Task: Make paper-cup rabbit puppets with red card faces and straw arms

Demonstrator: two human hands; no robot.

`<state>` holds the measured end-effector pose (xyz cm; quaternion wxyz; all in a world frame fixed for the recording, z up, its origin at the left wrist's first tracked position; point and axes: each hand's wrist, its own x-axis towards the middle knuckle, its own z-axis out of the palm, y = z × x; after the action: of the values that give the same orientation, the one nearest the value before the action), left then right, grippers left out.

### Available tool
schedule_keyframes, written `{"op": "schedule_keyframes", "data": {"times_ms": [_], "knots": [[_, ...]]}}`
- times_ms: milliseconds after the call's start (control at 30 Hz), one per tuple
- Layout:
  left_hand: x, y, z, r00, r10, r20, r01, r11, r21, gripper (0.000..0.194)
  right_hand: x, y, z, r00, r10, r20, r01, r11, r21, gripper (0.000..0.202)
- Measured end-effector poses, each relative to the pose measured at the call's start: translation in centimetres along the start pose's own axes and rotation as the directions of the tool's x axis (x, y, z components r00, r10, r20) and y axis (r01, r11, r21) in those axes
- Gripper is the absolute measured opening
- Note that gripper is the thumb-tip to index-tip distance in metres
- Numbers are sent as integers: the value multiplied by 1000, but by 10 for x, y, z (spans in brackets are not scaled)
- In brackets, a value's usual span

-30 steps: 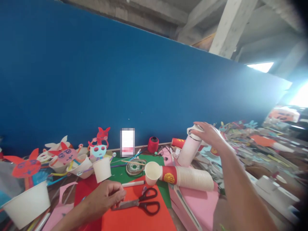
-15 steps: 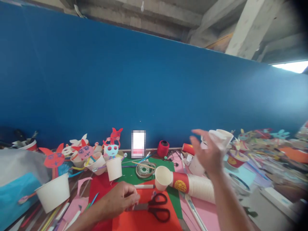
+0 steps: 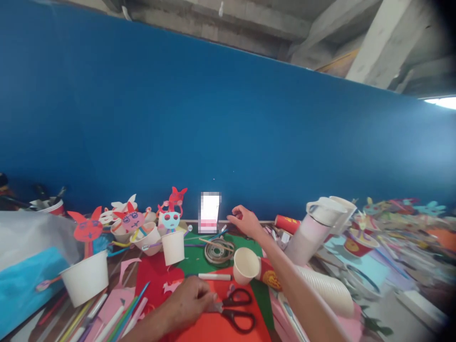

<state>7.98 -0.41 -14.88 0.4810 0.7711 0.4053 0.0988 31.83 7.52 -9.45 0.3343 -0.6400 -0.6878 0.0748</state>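
Head view, right hand [image 3: 245, 222] moved from bottle [image 3: 310, 233] toward screen [image 3: 210, 209], half-curled, left hand [image 3: 195, 297] at scissors [image 3: 223, 310], both holds unclear

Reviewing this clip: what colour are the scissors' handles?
The scissors' handles are black, showing best in the head view.

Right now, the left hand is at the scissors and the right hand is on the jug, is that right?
Not quite: the right hand is not on the jug. The head view shows it apart from the jug, right of the bright panel. The left hand is indeed at the scissors.
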Motion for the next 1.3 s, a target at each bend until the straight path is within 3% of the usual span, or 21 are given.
{"op": "schedule_keyframes", "data": {"times_ms": [167,267,300,367,433,567,667,767,833,1000,1200,1300], "knots": [[0,3,2,1000,23,5,-23,999,-29,31,-20,-3,-26,973,-23,232,0,995,95,39],[3,1,1,999,-3,48,6,998,-58,28,-48,-13,-52,869,-140,474,86,987,134,73],[3,0,1,998,-9,60,12,998,-61,28,-58,-16,-58,839,-152,523,115,988,103,81],[4,-2,1,997,-7,72,11,998,-60,30,-75,-23,-63,821,-145,553,162,987,19,90],[5,-4,2,996,1,84,6,997,-74,30,-88,-29,-60,848,-121,517,181,981,-68,90],[4,-8,3,995,16,96,-6,994,-109,26,-96,-34,-52,906,-33,422,110,981,-160,71],[6,-10,3,996,15,86,-4,993,-120,28,-87,-34,-63,921,-29,388,81,989,-120,63],[7,-11,2,995,27,93,-14,990,-144,27,-71,-26,-82,978,36,203,0,985,-171,62],[7,-10,-1,995,27,96,-12,989,-149,27,-60,-15,-87,987,112,114,-80,964,-254,62],[5,-7,-7,998,26,58,-17,990,-140,30,-49,15,-65,952,245,184,-159,909,-385,60],[5,-11,-9,999,33,44,-25,986,-162,31,-51,25,-48,939,232,256,-120,914,-388,58],[5,-11,-8,999,21,41,-14,985,-172,30,-47,14,-46,976,147,161,-74,918,-391,54]]}}
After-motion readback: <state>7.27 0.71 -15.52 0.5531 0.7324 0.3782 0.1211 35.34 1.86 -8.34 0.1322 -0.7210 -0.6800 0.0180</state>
